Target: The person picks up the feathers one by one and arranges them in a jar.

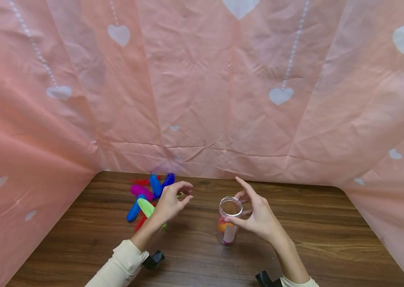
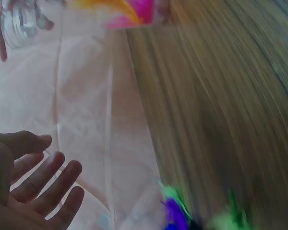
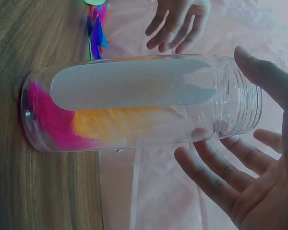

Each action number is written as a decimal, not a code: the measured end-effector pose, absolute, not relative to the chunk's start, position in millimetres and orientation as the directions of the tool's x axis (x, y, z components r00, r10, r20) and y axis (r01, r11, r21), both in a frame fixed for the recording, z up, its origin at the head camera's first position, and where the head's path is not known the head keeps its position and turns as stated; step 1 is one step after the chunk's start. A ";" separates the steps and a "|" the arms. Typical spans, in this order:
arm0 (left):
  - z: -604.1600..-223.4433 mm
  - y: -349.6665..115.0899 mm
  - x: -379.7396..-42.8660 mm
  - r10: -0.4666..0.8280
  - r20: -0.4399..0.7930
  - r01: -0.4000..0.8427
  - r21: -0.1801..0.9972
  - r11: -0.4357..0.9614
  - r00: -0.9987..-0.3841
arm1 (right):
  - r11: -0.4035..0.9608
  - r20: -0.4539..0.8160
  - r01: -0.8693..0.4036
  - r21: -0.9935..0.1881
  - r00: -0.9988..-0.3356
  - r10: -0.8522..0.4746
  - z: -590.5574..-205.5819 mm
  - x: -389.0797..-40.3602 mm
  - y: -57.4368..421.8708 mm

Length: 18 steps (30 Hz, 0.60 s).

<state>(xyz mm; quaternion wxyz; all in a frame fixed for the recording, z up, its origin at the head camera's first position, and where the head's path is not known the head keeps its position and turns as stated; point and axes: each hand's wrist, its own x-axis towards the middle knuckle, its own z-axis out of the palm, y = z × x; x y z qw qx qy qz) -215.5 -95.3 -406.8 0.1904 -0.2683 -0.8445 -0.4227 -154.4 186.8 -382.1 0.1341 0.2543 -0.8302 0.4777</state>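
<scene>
A clear jar (image 1: pixel 222 233) without a lid stands upright on the table; it also fills the middle of the right wrist view. Through its wall show pink feathers (image 3: pixel 57 124) and an orange feather (image 3: pixel 115 122), partly behind a pale label (image 3: pixel 129 86). My right hand (image 1: pixel 261 217) is at the jar's neck, thumb on the near side and fingers spread on the other; firm contact cannot be made out. Left of the jar, my left hand (image 1: pixel 169 201) hovers with loosely bent fingers and nothing in them. Beneath and beside it lie loose feathers, including a light green feather (image 1: pixel 146 207).
Blue feathers (image 1: pixel 155 185), a magenta feather (image 1: pixel 141 192) and red feathers (image 1: pixel 140 224) form a loose pile at the table's back left. A pink curtain (image 1: pixel 205 99) with white hearts encloses the back and sides of the wooden table (image 1: pixel 316 239).
</scene>
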 end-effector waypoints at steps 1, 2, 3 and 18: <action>-407.5 -97.5 -216.7 0.281 0.554 0.610 0.600 0.518 -0.784 | 0.414 0.464 -0.549 -0.726 -0.835 -0.294 -382.0 -154.4 187.0; -408.2 -99.7 -217.8 0.270 0.560 0.605 0.584 0.541 -0.783 | 0.412 0.463 -0.549 -0.728 -0.836 -0.295 -382.2 -154.6 187.0; -408.7 -101.9 -218.7 0.258 0.566 0.598 0.571 0.562 -0.783 | 0.411 0.462 -0.548 -0.728 -0.836 -0.296 -382.2 -154.6 187.1; -413.4 -121.9 -231.6 0.228 0.600 0.495 0.327 0.805 -0.767 | 0.417 0.462 -0.547 -0.726 -0.837 -0.294 -382.5 -154.2 187.5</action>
